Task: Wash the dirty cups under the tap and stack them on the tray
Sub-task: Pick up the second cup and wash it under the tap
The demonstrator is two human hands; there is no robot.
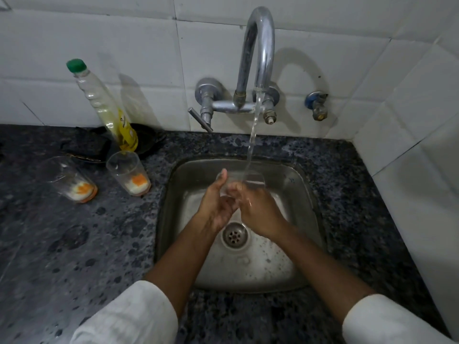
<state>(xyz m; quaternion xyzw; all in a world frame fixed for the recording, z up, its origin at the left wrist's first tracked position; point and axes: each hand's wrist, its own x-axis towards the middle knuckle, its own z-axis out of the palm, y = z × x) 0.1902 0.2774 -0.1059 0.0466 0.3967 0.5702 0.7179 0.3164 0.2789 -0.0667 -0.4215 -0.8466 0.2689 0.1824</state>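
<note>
Both hands, left hand (213,207) and right hand (258,209), wrapped a clear cup (244,181) under the tap (258,45), over the sink (173,194). Wet, light and probably slippery, it seemed best gripped around its wall. Two dirty cups (129,173) waited on the table (74,244).

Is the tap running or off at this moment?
Running: a stream of water falls from the tap spout onto the clear cup held over the sink.
</note>
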